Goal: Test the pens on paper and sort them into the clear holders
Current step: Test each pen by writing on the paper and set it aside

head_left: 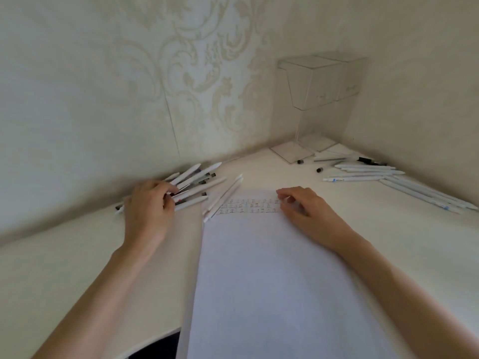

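A person's left hand (151, 203) lies fingers curled on a heap of white pens (197, 185) left of the paper (259, 268); whether it pinches one cannot be told. The right hand (302, 204) rests empty, fingers loosely bent, on the paper by the test marks. The pens look light, stiff and smooth, likely to roll; mid-barrel seems best to take. Two clear holders (324, 81) stand empty in the corner of a pale table (77, 255) between patterned walls

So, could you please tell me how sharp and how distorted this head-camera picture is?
Head view: wide-angle bending curves the table edge and wall corner; light is soft and even, no hard shadows. The marks on the paper are too blurred to read, the left hand on the pen pile is slightly smeared, and the clear holders show only faint edges.
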Tool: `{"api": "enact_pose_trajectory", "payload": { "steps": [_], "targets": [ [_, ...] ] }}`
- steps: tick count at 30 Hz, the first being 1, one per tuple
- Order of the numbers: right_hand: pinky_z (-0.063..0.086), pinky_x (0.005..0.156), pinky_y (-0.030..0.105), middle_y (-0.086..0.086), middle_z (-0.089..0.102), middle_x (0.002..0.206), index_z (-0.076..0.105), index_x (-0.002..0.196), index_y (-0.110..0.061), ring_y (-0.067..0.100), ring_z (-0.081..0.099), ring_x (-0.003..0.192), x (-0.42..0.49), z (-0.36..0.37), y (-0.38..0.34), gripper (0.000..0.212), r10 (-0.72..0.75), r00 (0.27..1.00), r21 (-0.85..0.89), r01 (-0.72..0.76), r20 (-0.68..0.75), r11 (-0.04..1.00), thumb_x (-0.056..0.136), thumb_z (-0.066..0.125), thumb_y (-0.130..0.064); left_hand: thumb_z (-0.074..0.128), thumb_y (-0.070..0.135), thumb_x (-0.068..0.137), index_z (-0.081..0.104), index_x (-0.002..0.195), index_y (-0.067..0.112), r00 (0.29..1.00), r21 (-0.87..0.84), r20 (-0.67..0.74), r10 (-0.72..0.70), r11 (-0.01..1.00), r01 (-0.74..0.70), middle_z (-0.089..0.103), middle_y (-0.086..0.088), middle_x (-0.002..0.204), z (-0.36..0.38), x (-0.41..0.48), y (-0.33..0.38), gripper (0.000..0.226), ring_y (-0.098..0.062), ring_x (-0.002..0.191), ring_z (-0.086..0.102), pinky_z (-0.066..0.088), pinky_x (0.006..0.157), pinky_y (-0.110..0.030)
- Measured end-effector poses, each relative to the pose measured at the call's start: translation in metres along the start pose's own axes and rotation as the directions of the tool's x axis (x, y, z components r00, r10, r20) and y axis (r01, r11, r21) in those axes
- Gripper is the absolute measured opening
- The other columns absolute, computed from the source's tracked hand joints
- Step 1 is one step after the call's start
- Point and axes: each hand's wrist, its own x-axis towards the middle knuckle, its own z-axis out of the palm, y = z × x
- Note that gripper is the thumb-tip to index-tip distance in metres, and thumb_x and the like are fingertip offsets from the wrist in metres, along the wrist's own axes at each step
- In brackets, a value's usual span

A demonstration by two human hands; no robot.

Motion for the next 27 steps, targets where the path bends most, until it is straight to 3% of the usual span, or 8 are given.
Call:
{"api": "enact_pose_trajectory", "payload": {
  "steps": [3, 6, 9, 13, 15, 17, 20, 27],
  "targets": [
    [0.029, 0.084, 0.002, -0.003, 0.061, 0.108, 0.065, 0.109, -0.014, 0.014, 0.049, 0.098, 0.0, 0.001, 0.003, 0.02, -0.073, 0.997, -0.066, 0.073, 0.008, 0.995, 0.093, 0.055, -0.01, 0.062, -0.001, 0.075, 0.069, 0.092, 0.008, 0.999, 0.085, -0.033, 0.015, 0.996, -0.012, 0.06, -0.016, 0.104, -0.001, -0.004, 0.015, 0.02, -0.041, 0.098, 0.053, 0.044, 0.085, -0.049],
    [0.029, 0.086, 0.003, -0.005, 0.06, 0.109, 0.067, 0.105, -0.015, 0.014, 0.05, 0.101, 0.0, 0.0, 0.002, 0.019, -0.069, 0.998, -0.041, 0.069, 0.013, 0.997, 0.092, 0.054, -0.009, 0.056, 0.004, 0.079, 0.069, 0.093, 0.006, 0.973, 0.027, -0.064, 0.223, 0.975, -0.222, 0.059, -0.017, 0.109, -0.002, -0.003, 0.06, 0.019, -0.039, 0.099, 0.053, 0.044, 0.086, -0.046],
    [0.03, 0.086, 0.006, -0.008, 0.058, 0.109, 0.066, 0.107, -0.014, 0.01, 0.048, 0.106, 0.0, -0.015, 0.003, 0.02, 0.031, 0.996, 0.023, -0.029, -0.082, 0.999, 0.093, 0.053, -0.008, 0.059, 0.007, 0.081, 0.068, 0.095, 0.006, 0.909, -0.125, 0.081, 0.41, 0.908, -0.399, 0.059, -0.013, 0.112, 0.015, -0.007, 0.105, 0.017, -0.034, 0.098, 0.057, 0.043, 0.086, -0.042],
    [0.033, 0.088, 0.023, 0.008, 0.063, 0.113, 0.066, 0.108, -0.006, 0.028, 0.05, 0.11, 0.004, -0.049, 0.041, 0.025, 0.141, 0.946, -0.201, -0.205, -0.293, 0.958, 0.089, 0.052, -0.001, 0.043, 0.038, 0.089, 0.06, 0.12, 0.017, 0.757, -0.267, 0.326, 0.566, 0.823, -0.501, 0.049, -0.005, 0.134, 0.049, -0.014, 0.149, 0.041, -0.025, 0.122, 0.046, 0.028, 0.099, -0.031],
    [0.035, 0.09, 0.033, 0.014, 0.062, 0.117, 0.065, 0.112, -0.005, 0.036, 0.05, 0.111, 0.003, -0.064, 0.061, 0.031, 0.178, 0.927, -0.328, -0.29, -0.33, 0.899, 0.086, 0.05, 0.003, 0.034, 0.051, 0.092, 0.041, 0.138, 0.026, 0.698, -0.231, 0.454, 0.554, 0.83, -0.508, 0.026, 0.004, 0.151, 0.066, -0.019, 0.157, 0.052, -0.015, 0.139, 0.019, 0.009, 0.11, -0.027],
    [0.035, 0.092, 0.037, 0.011, 0.061, 0.122, 0.062, 0.118, -0.007, 0.035, 0.049, 0.114, 0.002, -0.073, 0.074, 0.036, 0.197, 0.926, -0.4, -0.322, -0.322, 0.858, 0.087, 0.048, 0.002, 0.016, 0.064, 0.085, 0.024, 0.144, 0.033, 0.66, -0.181, 0.549, 0.514, 0.843, -0.506, 0.01, 0.01, 0.155, 0.078, -0.025, 0.159, 0.067, -0.008, 0.141, 0.003, -0.003, 0.111, -0.027],
    [0.035, 0.094, 0.039, 0.011, 0.06, 0.12, 0.062, 0.12, -0.01, 0.034, 0.048, 0.112, 0.003, -0.072, 0.083, 0.034, 0.189, 0.937, -0.435, -0.307, -0.295, 0.846, 0.089, 0.049, -0.004, -0.006, 0.067, 0.069, 0.018, 0.145, 0.035, 0.658, -0.179, 0.563, 0.5, 0.851, -0.493, 0.005, 0.012, 0.155, 0.082, -0.028, 0.157, 0.086, -0.006, 0.141, 0.0, -0.005, 0.11, -0.023],
    [0.033, 0.088, 0.038, 0.012, 0.06, 0.103, 0.065, 0.106, -0.007, 0.034, 0.049, 0.102, 0.005, -0.069, 0.086, 0.018, 0.098, 0.96, -0.488, -0.218, -0.261, 0.845, 0.092, 0.057, -0.014, 0.0, 0.069, 0.069, 0.026, 0.143, 0.035, 0.673, -0.246, 0.519, 0.527, 0.846, -0.473, 0.013, 0.013, 0.154, 0.079, -0.027, 0.159, 0.086, -0.005, 0.141, 0.007, -0.002, 0.107, -0.019]
  ]
}}
